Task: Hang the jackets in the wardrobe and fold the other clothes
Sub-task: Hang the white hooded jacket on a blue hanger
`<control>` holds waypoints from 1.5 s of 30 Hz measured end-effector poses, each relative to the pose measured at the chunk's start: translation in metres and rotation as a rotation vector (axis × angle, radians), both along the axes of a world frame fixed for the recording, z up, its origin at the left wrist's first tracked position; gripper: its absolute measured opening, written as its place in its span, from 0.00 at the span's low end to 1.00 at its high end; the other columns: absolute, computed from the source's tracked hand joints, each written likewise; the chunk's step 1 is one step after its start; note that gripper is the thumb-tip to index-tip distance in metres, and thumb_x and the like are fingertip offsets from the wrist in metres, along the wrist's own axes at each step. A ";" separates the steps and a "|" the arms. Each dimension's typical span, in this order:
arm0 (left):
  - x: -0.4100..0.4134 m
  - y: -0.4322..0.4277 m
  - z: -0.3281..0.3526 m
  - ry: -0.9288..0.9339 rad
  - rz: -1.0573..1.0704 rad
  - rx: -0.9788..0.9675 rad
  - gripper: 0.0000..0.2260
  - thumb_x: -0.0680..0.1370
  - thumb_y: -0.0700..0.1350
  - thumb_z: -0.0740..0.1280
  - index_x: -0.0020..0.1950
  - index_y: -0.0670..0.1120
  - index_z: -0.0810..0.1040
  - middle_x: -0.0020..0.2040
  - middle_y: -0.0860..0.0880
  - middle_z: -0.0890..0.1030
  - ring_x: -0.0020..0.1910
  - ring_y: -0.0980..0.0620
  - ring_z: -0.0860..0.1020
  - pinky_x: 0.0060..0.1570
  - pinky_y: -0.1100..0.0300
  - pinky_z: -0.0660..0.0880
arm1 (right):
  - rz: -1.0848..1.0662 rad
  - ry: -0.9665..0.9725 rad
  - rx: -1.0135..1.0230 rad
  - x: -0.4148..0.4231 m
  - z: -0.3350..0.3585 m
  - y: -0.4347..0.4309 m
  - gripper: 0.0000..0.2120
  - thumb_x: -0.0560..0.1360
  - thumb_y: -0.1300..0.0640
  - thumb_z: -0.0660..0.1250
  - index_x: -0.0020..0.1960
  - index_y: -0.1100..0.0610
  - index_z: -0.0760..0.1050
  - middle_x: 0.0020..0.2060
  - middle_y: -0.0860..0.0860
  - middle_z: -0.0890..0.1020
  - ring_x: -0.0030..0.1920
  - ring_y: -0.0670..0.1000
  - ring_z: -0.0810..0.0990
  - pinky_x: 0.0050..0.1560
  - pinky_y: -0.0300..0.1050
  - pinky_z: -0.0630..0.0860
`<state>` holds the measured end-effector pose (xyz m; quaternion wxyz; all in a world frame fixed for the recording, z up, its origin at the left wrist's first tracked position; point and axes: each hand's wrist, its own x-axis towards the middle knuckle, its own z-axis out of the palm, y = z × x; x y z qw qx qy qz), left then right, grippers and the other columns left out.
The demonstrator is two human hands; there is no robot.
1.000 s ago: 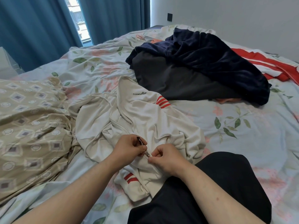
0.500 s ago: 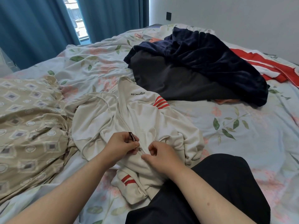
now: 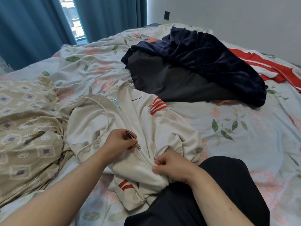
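Starting nearest the camera, a leg in black trousers [image 3: 219,190] is seen at the lower right, resting on the bed. Against it, the hem of the white jacket [image 3: 162,124] is pinched at the bottom of its zip by the right hand [image 3: 171,167], whose thumb and fingers are curled onto the fabric. A little further up, the black zip pull [image 3: 130,135] is gripped between the thumb and fingers of the left hand [image 3: 120,142], and the metal slider is seen just below the fingertips. The zip teeth are joined between the two hands.

The jacket is spread crumpled on the floral sheet [image 3: 244,128], with red stripes on its sleeve and cuff and a white drawstring [image 3: 104,121] looped over its left side. A beige patterned quilt [image 3: 24,128] is bunched against it on the left.

Further back, a dark grey garment [image 3: 171,79] is heaped on the sheet with a navy plush garment [image 3: 211,57] draped over it, and a red and white garment [image 3: 268,67] is partly seen behind. Blue curtains [image 3: 32,30] and a pale wall [image 3: 228,17] are seen beyond the bed.
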<state>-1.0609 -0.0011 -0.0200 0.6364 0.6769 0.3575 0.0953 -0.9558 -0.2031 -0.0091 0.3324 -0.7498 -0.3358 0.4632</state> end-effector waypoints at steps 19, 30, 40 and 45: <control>-0.017 0.010 -0.019 0.045 -0.076 -0.048 0.03 0.74 0.29 0.70 0.45 0.35 0.80 0.32 0.40 0.81 0.31 0.49 0.80 0.34 0.59 0.79 | -0.106 -0.368 -0.141 -0.037 -0.015 0.062 0.15 0.71 0.48 0.70 0.33 0.55 0.70 0.29 0.50 0.75 0.35 0.53 0.76 0.38 0.47 0.73; 0.003 0.021 -0.004 0.000 0.064 -0.018 0.06 0.75 0.27 0.68 0.42 0.36 0.78 0.32 0.40 0.79 0.27 0.50 0.78 0.31 0.58 0.81 | 0.082 -0.184 -0.361 -0.002 0.021 0.013 0.11 0.67 0.49 0.74 0.31 0.51 0.74 0.25 0.45 0.78 0.28 0.43 0.76 0.28 0.36 0.70; -0.005 0.025 -0.005 -0.027 0.024 -0.057 0.04 0.75 0.27 0.68 0.44 0.34 0.78 0.31 0.40 0.79 0.29 0.47 0.77 0.33 0.57 0.80 | -0.022 -0.553 -0.077 -0.022 0.013 0.085 0.12 0.72 0.46 0.68 0.47 0.55 0.77 0.43 0.49 0.79 0.48 0.54 0.78 0.39 0.42 0.69; -0.010 0.033 -0.004 -0.035 0.017 -0.093 0.04 0.75 0.27 0.68 0.45 0.35 0.78 0.32 0.40 0.80 0.30 0.47 0.77 0.33 0.58 0.80 | -0.147 -0.439 -0.072 -0.033 -0.014 0.096 0.18 0.72 0.48 0.69 0.32 0.53 0.65 0.29 0.49 0.69 0.32 0.52 0.68 0.30 0.46 0.61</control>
